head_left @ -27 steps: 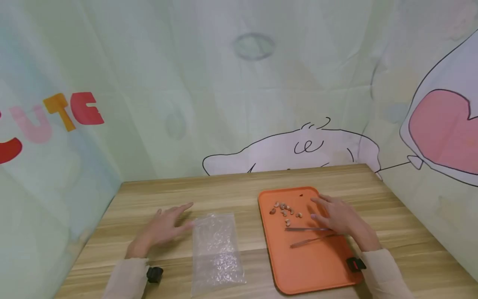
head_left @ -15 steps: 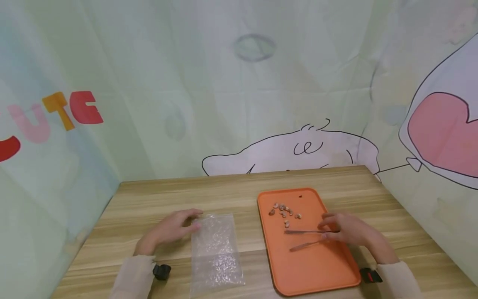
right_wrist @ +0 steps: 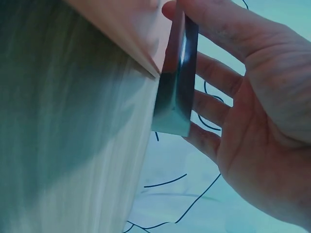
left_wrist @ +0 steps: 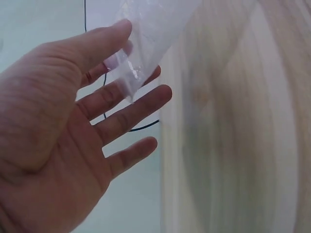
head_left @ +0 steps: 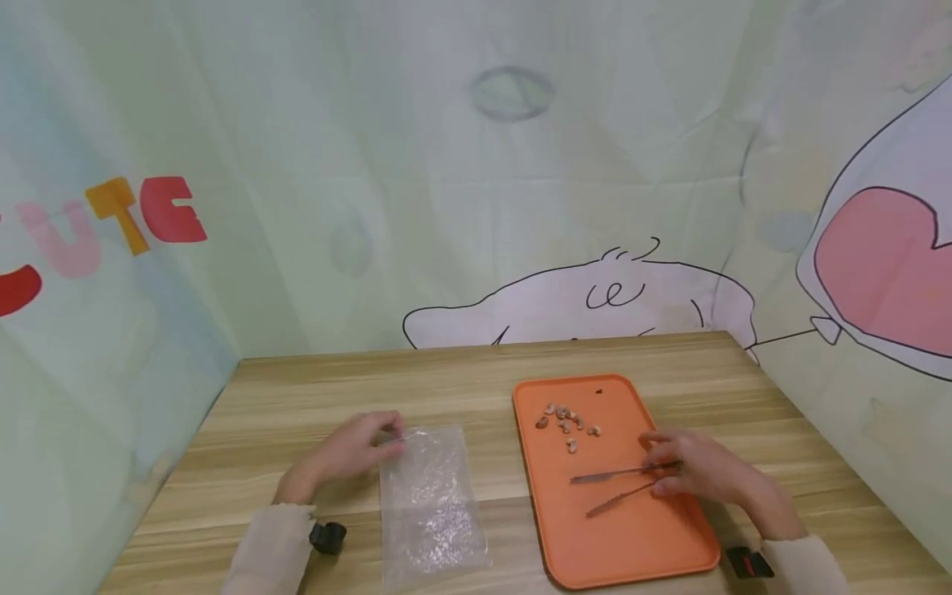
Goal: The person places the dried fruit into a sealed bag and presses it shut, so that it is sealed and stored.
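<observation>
My left hand (head_left: 349,450) pinches the far left corner of a flat clear plastic bag (head_left: 439,512). In the left wrist view the bag's corner (left_wrist: 133,68) passes between thumb and index finger, while the other fingers are spread. My right hand (head_left: 702,468) grips metal tongs (head_left: 606,476) at their joined end, the two arms spread apart and pointing left over an orange tray (head_left: 610,549). The right wrist view shows the shiny bend of the tongs (right_wrist: 177,97) between thumb and fingers. Several small curved cashew-like pieces (head_left: 563,413) lie in the tray's far left part.
A small dark bit (head_left: 598,391) lies near the tray's far edge. Bag and tray sit side by side on a wood-grain table (head_left: 335,380). A printed cloth (head_left: 416,207) hangs behind the table and along both sides.
My right hand has come down onto the tongs, gripped them and shifted them slightly toward me. The left hand has moved right to the bag's corner and closed its thumb and finger on it.
</observation>
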The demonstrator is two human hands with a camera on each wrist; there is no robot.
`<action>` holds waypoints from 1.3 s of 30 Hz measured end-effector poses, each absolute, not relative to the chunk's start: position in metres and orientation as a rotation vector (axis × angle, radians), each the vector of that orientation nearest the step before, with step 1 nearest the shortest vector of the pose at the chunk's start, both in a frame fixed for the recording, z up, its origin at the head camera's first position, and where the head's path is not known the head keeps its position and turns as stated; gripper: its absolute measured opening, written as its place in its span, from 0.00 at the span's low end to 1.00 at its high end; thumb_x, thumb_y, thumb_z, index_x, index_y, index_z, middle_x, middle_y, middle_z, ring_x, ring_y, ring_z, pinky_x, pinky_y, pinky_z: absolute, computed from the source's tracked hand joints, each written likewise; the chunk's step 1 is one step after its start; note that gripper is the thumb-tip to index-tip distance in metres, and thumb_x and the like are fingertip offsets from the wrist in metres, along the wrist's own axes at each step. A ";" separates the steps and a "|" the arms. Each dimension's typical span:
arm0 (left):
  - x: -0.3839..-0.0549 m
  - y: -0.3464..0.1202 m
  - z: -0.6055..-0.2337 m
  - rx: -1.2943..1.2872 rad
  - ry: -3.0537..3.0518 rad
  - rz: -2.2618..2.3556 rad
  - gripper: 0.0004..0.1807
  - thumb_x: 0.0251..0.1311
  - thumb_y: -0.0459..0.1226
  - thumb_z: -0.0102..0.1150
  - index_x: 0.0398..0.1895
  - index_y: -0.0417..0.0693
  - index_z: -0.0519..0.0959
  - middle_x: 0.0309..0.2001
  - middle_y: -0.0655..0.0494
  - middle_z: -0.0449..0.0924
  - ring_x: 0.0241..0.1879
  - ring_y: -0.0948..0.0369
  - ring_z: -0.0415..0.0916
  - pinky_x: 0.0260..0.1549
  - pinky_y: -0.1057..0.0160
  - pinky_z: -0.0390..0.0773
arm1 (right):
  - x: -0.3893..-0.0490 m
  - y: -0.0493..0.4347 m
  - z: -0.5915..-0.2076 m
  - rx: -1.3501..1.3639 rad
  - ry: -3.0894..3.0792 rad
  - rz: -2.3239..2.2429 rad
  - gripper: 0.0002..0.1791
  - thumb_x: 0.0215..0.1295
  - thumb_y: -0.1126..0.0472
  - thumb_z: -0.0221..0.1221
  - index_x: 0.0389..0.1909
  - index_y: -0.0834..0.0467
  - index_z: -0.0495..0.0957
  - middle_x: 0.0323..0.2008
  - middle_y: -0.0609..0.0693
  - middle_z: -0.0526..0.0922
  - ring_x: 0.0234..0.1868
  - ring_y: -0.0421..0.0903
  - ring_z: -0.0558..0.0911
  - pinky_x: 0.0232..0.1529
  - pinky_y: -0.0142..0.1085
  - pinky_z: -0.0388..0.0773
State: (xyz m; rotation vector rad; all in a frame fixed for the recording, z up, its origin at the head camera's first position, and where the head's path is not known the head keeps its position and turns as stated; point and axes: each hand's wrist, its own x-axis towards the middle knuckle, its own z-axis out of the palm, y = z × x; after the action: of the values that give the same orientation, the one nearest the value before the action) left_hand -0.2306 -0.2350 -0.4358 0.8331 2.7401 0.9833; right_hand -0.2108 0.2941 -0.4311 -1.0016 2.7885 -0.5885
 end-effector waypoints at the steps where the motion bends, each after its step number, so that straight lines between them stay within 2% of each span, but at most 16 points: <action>1: -0.231 -0.235 -0.434 0.835 2.737 1.007 0.03 0.68 0.40 0.61 0.39 0.52 0.78 0.46 0.58 0.82 0.55 0.49 0.78 0.56 0.45 0.76 | -0.211 0.294 -0.430 -0.987 2.803 -0.582 0.14 0.57 0.47 0.71 0.41 0.47 0.87 0.59 0.65 0.78 0.59 0.69 0.75 0.53 0.63 0.74; 4: -0.230 -0.236 -0.428 0.857 2.742 1.067 0.03 0.68 0.38 0.61 0.37 0.52 0.77 0.48 0.55 0.82 0.55 0.48 0.78 0.55 0.46 0.77 | -0.213 0.292 -0.425 -0.943 2.833 -0.590 0.13 0.60 0.49 0.69 0.42 0.50 0.87 0.53 0.59 0.83 0.54 0.63 0.80 0.51 0.57 0.78; 8: -0.231 -0.235 -0.415 0.872 2.748 1.138 0.04 0.70 0.38 0.60 0.37 0.50 0.77 0.52 0.50 0.81 0.53 0.49 0.79 0.52 0.48 0.78 | -0.219 0.284 -0.412 -0.855 2.800 -0.682 0.15 0.64 0.54 0.68 0.46 0.59 0.85 0.44 0.51 0.86 0.45 0.50 0.84 0.43 0.43 0.82; 11: -0.231 -0.232 -0.402 0.862 2.758 1.175 0.04 0.71 0.41 0.60 0.38 0.53 0.77 0.55 0.49 0.81 0.51 0.51 0.79 0.49 0.50 0.79 | -0.227 0.274 -0.400 -0.811 2.812 -0.680 0.15 0.64 0.56 0.68 0.46 0.63 0.85 0.36 0.47 0.86 0.35 0.41 0.83 0.34 0.36 0.80; 14: -0.231 -0.229 -0.390 0.853 2.798 1.173 0.05 0.70 0.44 0.60 0.37 0.57 0.77 0.58 0.51 0.80 0.51 0.53 0.79 0.47 0.50 0.77 | -0.234 0.262 -0.390 -0.782 2.893 -0.580 0.15 0.63 0.57 0.69 0.45 0.62 0.85 0.32 0.43 0.84 0.30 0.37 0.79 0.30 0.35 0.77; 20: -0.228 -0.223 -0.373 0.943 2.885 1.225 0.05 0.66 0.41 0.65 0.35 0.60 0.77 0.61 0.53 0.78 0.55 0.55 0.79 0.52 0.47 0.75 | -0.242 0.242 -0.376 -0.752 3.027 -0.422 0.15 0.61 0.59 0.70 0.45 0.62 0.85 0.32 0.48 0.86 0.30 0.42 0.82 0.32 0.42 0.81; 25: -0.225 -0.217 -0.365 1.096 2.928 1.249 0.06 0.63 0.37 0.67 0.36 0.60 0.80 0.56 0.54 0.82 0.54 0.57 0.80 0.40 0.56 0.78 | -0.247 0.231 -0.367 -0.644 3.009 -0.452 0.16 0.62 0.58 0.69 0.46 0.62 0.84 0.35 0.53 0.87 0.34 0.48 0.85 0.35 0.46 0.82; 27: -0.222 -0.216 -0.363 1.150 2.934 1.253 0.06 0.63 0.36 0.67 0.36 0.60 0.81 0.54 0.55 0.84 0.55 0.57 0.80 0.39 0.58 0.79 | -0.249 0.228 -0.367 -0.604 3.004 -0.462 0.16 0.62 0.57 0.70 0.46 0.62 0.84 0.36 0.54 0.87 0.36 0.50 0.85 0.36 0.48 0.82; 32: -0.220 -0.208 -0.357 1.248 2.911 1.272 0.07 0.62 0.33 0.67 0.38 0.57 0.82 0.52 0.56 0.85 0.55 0.58 0.80 0.52 0.57 0.79 | -0.255 0.235 -0.369 -0.555 3.022 -0.418 0.14 0.61 0.57 0.70 0.43 0.62 0.86 0.35 0.54 0.87 0.36 0.50 0.85 0.35 0.48 0.81; 39: -0.215 -0.208 -0.353 1.256 2.877 1.248 0.08 0.63 0.31 0.66 0.40 0.54 0.83 0.52 0.57 0.84 0.57 0.58 0.79 0.57 0.58 0.76 | -0.265 0.238 -0.383 -0.583 3.013 -0.492 0.14 0.62 0.57 0.70 0.44 0.60 0.87 0.36 0.52 0.88 0.33 0.46 0.84 0.34 0.45 0.81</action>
State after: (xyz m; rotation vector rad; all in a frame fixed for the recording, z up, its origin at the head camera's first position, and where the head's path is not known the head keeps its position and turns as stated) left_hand -0.2145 -0.2083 -0.3531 1.2564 2.8772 1.2477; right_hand -0.2654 0.2379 -0.3831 -0.5834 3.0128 -0.4917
